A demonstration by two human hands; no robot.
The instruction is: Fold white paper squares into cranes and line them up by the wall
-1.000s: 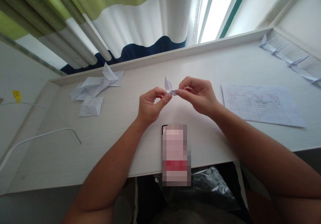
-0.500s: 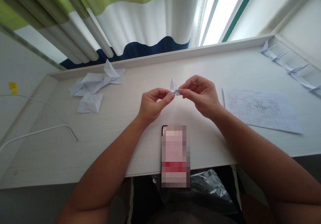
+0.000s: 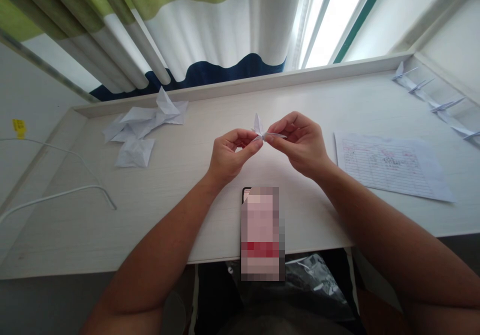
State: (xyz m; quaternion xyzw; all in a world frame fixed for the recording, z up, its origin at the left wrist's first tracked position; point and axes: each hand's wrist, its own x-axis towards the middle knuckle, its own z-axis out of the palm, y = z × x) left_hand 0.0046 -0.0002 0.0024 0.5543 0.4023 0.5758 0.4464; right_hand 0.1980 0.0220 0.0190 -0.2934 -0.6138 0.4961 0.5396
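A small folded white paper piece [image 3: 258, 128] is held just above the white desk [image 3: 180, 185], at the middle of the view. My left hand [image 3: 230, 155] pinches its left end between thumb and forefinger. My right hand [image 3: 300, 142] pinches its right end, a thin paper strip running into the fingers. One pointed flap stands up between the two hands. Both hands are closed on the paper.
A pile of folded white papers [image 3: 140, 130] lies at the back left. A lined sheet [image 3: 390, 165] lies to the right, with several paper cranes [image 3: 431, 95] along the far right edge. A phone [image 3: 261, 232] lies at the desk's front edge. A white cable [image 3: 63, 192] curves at left.
The paper's upright flap has turned slightly and the hands have drawn a little closer together. The view has shifted slightly upward and left.
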